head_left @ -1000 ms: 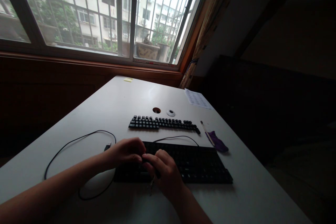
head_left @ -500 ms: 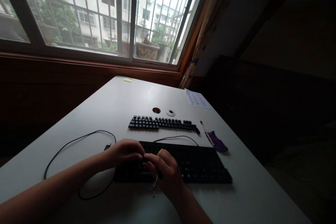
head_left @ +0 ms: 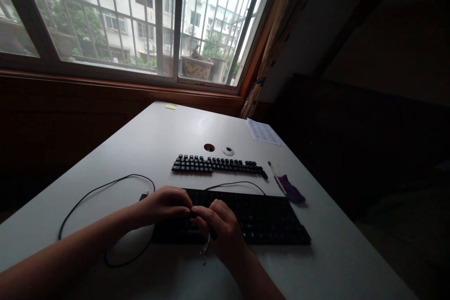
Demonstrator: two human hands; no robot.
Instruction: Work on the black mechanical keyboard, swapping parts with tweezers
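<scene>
Keyboard (head_left: 270,220) under both hands, long axis 9-to-3, most of it off toward 3 o'clock, right hand (head_left: 223,225) nearer that span. Right fingers closed round wire-ended tool (head_left: 205,247), wires toward 7. Left hand (head_left: 172,202) at right fingertips; can't tell its pinch.

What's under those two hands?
A black keyboard shows behind and beside the left hand and the right hand. The part straight beneath them is covered, so I can't see what's there.
</scene>
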